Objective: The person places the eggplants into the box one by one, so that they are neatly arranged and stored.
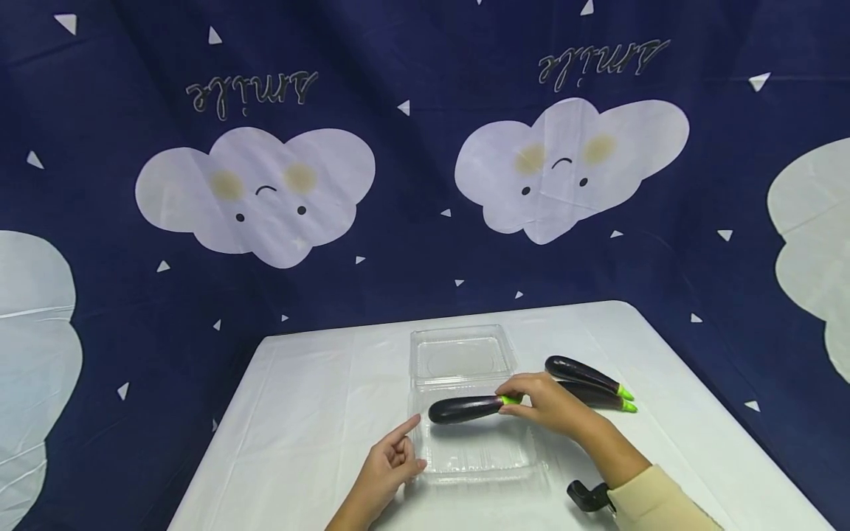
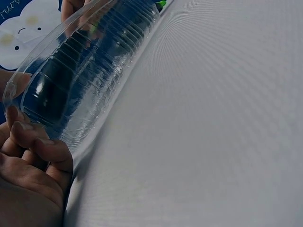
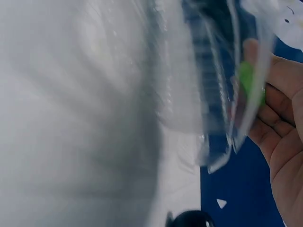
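Note:
My right hand [image 1: 546, 398] pinches a dark purple eggplant [image 1: 465, 409] by its green stem end [image 3: 251, 85]. The eggplant lies sideways over the base of a clear plastic clamshell container [image 1: 478, 461], its round end pointing left. In the left wrist view the eggplant [image 2: 57, 85] shows through the ribbed plastic wall. My left hand [image 1: 390, 461] is at the container's left edge, index finger extended and other fingers curled; the left wrist view has thumb and fingers on either side of the rim [image 2: 7, 101].
The container's lid [image 1: 461, 358] lies opened back, away from me. Two more eggplants [image 1: 587, 375] lie to the right on the white table [image 1: 319, 413]. A black object [image 1: 587, 496] is by the right sleeve. A dark blue cloud-patterned cloth [image 1: 412, 169] hangs behind the table.

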Tool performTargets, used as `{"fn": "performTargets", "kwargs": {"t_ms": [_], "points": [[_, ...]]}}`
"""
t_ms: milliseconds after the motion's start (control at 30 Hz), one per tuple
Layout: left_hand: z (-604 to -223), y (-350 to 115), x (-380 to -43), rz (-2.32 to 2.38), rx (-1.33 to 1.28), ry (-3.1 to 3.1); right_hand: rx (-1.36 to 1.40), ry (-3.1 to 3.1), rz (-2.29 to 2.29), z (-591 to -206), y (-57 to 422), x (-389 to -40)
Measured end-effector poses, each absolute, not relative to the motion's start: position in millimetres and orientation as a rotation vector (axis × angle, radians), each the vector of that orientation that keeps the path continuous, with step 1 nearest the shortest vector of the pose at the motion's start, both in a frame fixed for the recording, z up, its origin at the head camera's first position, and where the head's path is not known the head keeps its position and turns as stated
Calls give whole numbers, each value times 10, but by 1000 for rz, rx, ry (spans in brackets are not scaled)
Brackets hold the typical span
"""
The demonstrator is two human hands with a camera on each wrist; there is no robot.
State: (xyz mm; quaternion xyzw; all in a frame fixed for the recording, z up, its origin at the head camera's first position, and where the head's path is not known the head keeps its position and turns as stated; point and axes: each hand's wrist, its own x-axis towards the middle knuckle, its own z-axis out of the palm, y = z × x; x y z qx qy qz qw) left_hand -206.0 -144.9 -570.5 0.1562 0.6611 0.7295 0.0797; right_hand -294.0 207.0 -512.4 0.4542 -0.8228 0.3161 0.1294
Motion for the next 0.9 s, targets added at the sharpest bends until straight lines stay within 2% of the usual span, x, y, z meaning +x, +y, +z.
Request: {"fn": "performTargets", "kwargs": {"t_ms": [900], "points": [[-5674, -1446, -2057, 2153, 467, 1951, 1206, -2469, 693, -5321, 1781, -2972]]}}
